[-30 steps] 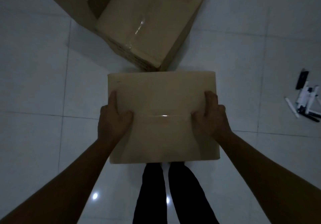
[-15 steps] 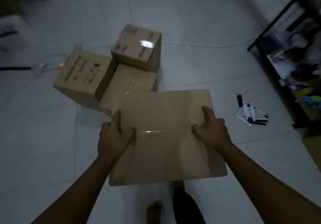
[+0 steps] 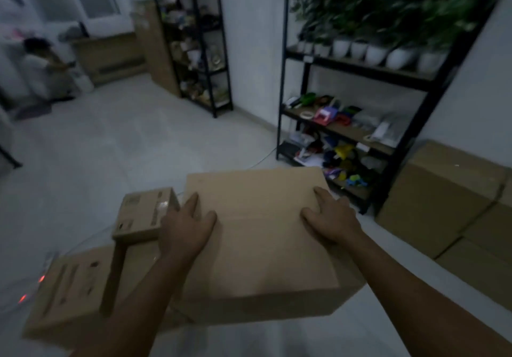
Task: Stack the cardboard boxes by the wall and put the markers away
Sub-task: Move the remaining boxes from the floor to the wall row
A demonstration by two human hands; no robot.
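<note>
A plain brown cardboard box (image 3: 263, 234), broad and flat-topped with its flaps closed, is held up in front of the person at about waist level, clear of the floor. The left hand (image 3: 185, 232) lies on the box's left top edge, fingers spread flat over the top and thumb pointing forward. The right hand (image 3: 329, 218) mirrors it on the right edge, fingers likewise splayed and pressing down and inward. Whether either palm wraps down the side wall cannot be told from this view.

Just beside the carried box, to its left and lower, two more brown cardboard boxes remain on the pale tiled floor (image 3: 116, 146): a small printed carton (image 3: 144, 212) that sits higher, and a larger printed carton (image 3: 69, 290) below it with dark markings on its top. These look unstacked and away from any wall, so they are work left to do.

To the right, a group of large brown cardboard boxes (image 3: 443, 198) rests against the white wall (image 3: 471, 101), next to a black metal shelving rack (image 3: 357, 124) loaded with coloured clutter and white potted plants. That seems the likely place for stacking, though this is a guess.

No markers are visible in this view, so nothing shows them as put away. By my reading the task is early: one box in transit, at least two waiting, markers pending.
</note>
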